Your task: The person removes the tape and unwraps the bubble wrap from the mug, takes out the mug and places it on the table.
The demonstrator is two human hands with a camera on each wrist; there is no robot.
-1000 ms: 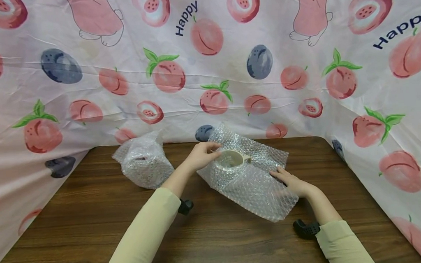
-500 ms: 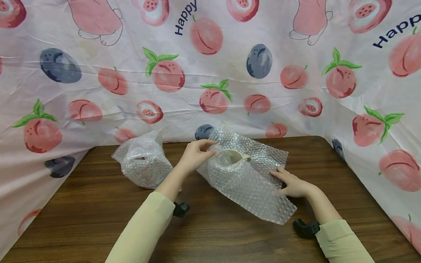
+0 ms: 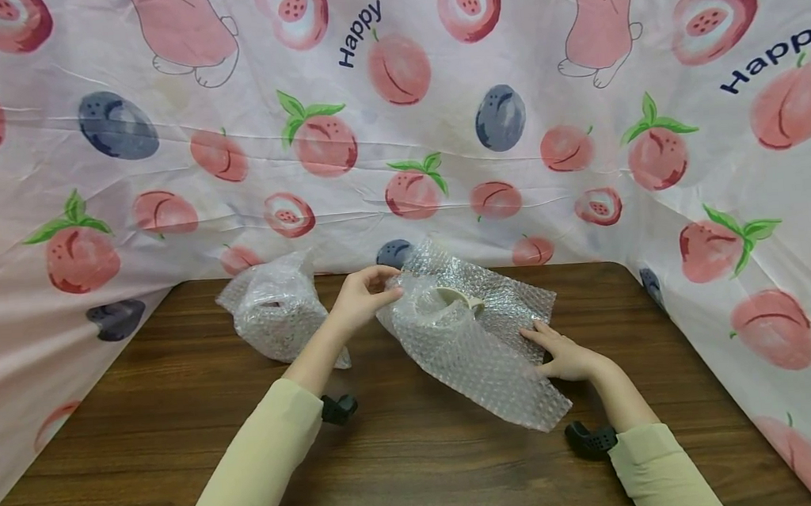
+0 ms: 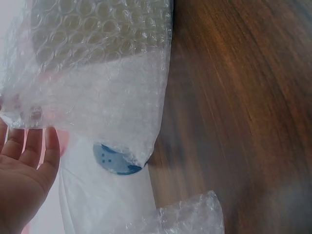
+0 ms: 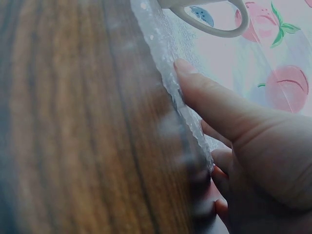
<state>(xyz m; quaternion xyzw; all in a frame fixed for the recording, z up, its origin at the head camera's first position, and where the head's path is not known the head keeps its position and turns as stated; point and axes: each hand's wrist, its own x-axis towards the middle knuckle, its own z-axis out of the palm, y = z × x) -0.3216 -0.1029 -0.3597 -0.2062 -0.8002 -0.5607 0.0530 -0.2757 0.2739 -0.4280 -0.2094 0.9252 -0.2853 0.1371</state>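
We saw the cup (image 3: 463, 296) sitting in bubble wrap (image 3: 472, 367), the left hand (image 3: 364, 294) pinching the wrap's edge left of the cup, the right hand (image 3: 563, 353) spread on the wrap right of the cup, and a bundle (image 3: 278, 315) farther left.

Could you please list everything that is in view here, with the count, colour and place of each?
Wood-grain table: one, brown, across the foreground.
Fruit-print cloth: one visible, white with pink and blue printing, behind and beside the table.
Bubble-wrap plastic sheet: one visible, clear, on the table, right of centre.
Round-rimmed mug with a loop handle: one, cream, partly covered by the sheet.
Crumpled bubble-wrap bundle: one, clear, left of the sheet; contents unclear.
Wrist devices: two, black, one at each wrist.
Long sleeves: two, pale yellow-green, on the forearms.
Left hand: one, bare, at the sheet's left edge.
Right hand: one, bare, at its right side.
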